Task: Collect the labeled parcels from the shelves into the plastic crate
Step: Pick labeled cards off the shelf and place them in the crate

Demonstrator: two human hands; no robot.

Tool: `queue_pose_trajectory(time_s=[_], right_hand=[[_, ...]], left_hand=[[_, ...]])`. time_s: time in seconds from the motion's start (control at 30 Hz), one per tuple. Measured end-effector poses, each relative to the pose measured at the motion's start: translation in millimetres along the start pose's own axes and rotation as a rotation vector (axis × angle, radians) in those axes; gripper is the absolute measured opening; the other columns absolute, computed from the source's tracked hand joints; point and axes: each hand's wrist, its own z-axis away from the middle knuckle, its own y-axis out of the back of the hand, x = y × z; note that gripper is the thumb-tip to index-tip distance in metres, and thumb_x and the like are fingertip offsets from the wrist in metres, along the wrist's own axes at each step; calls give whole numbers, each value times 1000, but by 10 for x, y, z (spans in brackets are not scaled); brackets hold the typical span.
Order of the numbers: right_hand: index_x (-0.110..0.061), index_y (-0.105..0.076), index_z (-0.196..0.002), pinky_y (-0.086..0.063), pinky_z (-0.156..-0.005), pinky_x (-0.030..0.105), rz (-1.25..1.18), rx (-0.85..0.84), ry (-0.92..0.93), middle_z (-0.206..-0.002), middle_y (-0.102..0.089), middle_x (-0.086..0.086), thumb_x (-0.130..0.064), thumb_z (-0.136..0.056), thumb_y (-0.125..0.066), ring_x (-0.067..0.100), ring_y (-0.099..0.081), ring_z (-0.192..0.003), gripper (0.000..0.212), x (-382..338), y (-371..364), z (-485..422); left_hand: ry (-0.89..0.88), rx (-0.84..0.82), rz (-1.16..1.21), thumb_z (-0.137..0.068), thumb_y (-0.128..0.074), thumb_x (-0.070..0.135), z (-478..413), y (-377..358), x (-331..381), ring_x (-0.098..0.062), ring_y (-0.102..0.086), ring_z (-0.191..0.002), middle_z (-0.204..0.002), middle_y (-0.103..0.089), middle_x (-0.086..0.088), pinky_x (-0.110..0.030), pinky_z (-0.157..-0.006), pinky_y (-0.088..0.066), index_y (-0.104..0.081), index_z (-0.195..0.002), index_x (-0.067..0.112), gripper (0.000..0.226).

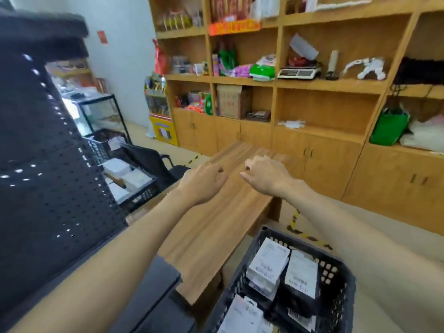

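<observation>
Several labeled parcels (301, 275) already lie in the plastic crate (336, 267) just right of the near end of the wooden table (216, 224), and with my left hand (201, 181) and right hand (266, 175) hovering over that table, loosely curled and empty, I judge the collecting partway done.

Worktop (216, 224) at centre, in front of the wall shelves (324, 85). Crate (336, 272) to the right of the worktop's near end, parcels (269, 263) inside. Second crate (144, 195) left of the worktop. Pegboard rack (48, 164) far left. Scale (298, 73) on a shelf.
</observation>
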Motion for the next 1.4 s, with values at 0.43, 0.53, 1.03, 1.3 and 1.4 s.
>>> queue_pose_trajectory(time_s=[0.43,0.53,1.03,1.3,1.4], right_hand=[[-11,-60,-114,-43,-77,40,-46,116,656,-114,-59,13,-41,-103,-38,35,-55,-109,38,-2718,182,177],[-10,-62,-112,-42,-77,38,-73,95,762,-115,-61,14,-38,-101,-39,36,-57,-109,38,-3385,186,430],[-12,-59,-109,-43,-86,42,-234,-9,1227,-116,-58,12,-48,-102,-40,33,-54,-112,41,-6567,8,3179],[-13,-59,-118,-42,-87,41,-274,-55,1373,-122,-56,12,-47,-103,-39,33,-53,-114,42,-7673,-143,4550],[-13,-59,-121,-41,-87,41,-259,-70,1411,-122,-55,11,-46,-103,-39,33,-53,-114,42,-7999,-201,4902]], left_hand=[[575,150,-154,-105,-38,48,2639,1224,-1415,-27,-60,-108,-122,-65,-6,-36,-80,-42,-62,-121,15,44],[702,167,-177,-105,-38,51,3386,1406,-1613,-28,-60,-110,-124,-65,-7,-36,-85,-46,-62,-123,16,46],[1119,199,-373,-103,-40,52,7679,2049,-1818,-30,-56,-123,-134,-62,-8,-43,-96,-43,-58,-134,18,49],[1256,162,-376,-104,-40,50,9367,2150,-1670,-32,-57,-120,-132,-63,-9,-44,-94,-47,-57,-136,18,48],[1293,161,-367,-104,-41,50,9804,2157,-1683,-31,-57,-121,-133,-63,-9,-44,-94,-46,-56,-138,18,49]])
